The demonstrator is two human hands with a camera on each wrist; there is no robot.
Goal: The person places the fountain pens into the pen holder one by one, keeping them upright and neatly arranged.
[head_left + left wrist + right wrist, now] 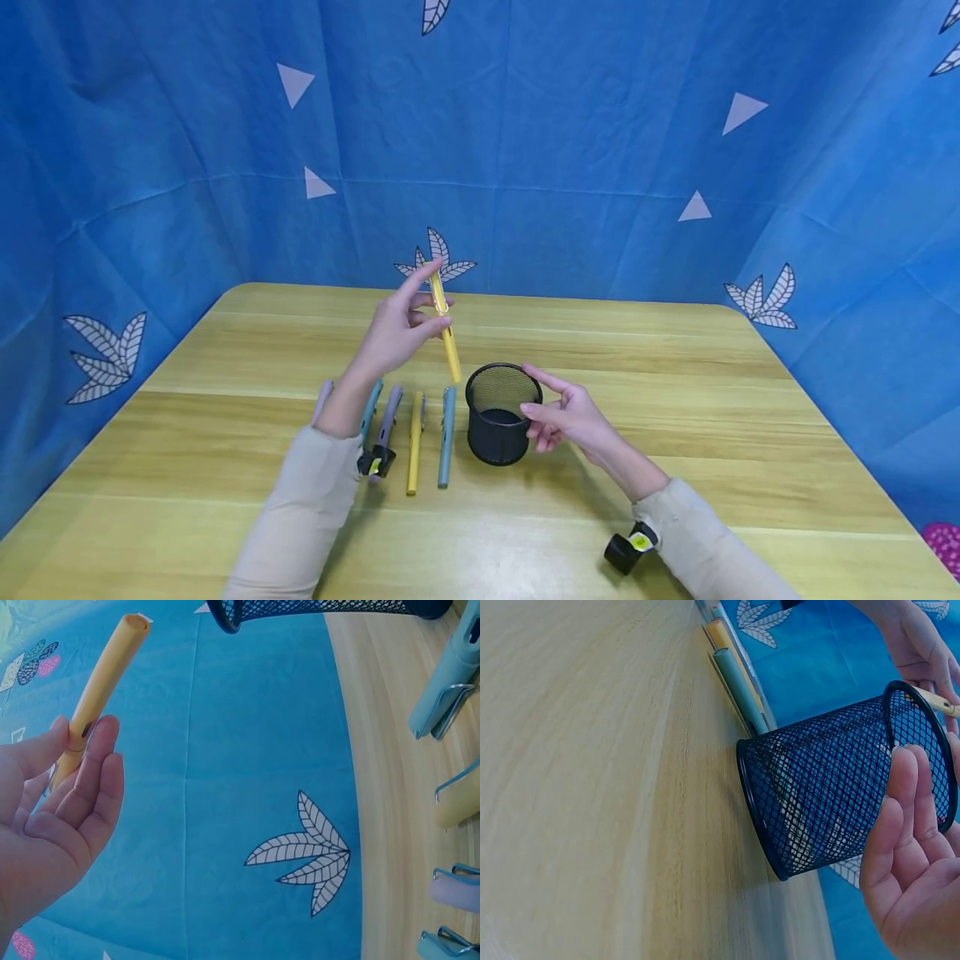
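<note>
My left hand (401, 329) pinches a yellow pen (449, 346) between thumb and fingers, raised above the table and slanting down toward the pen holder. In the left wrist view the yellow pen (109, 671) shows its rounded body end, with the fingers around its lower part. A black mesh pen holder (498, 437) stands upright on the table, no pens showing inside. My right hand (570, 417) holds its right side, with index finger and thumb at the rim. The right wrist view has the right hand's fingers (904, 817) along the mesh.
Left of the holder a row of pens lies on the wooden table (712, 400): a blue pen (447, 437), a yellow pen (415, 446), a lilac pen (390, 417), and a teal pen (371, 408) and another lilac pen (322, 398) partly behind the left forearm. Blue cloth (525, 125) hangs behind.
</note>
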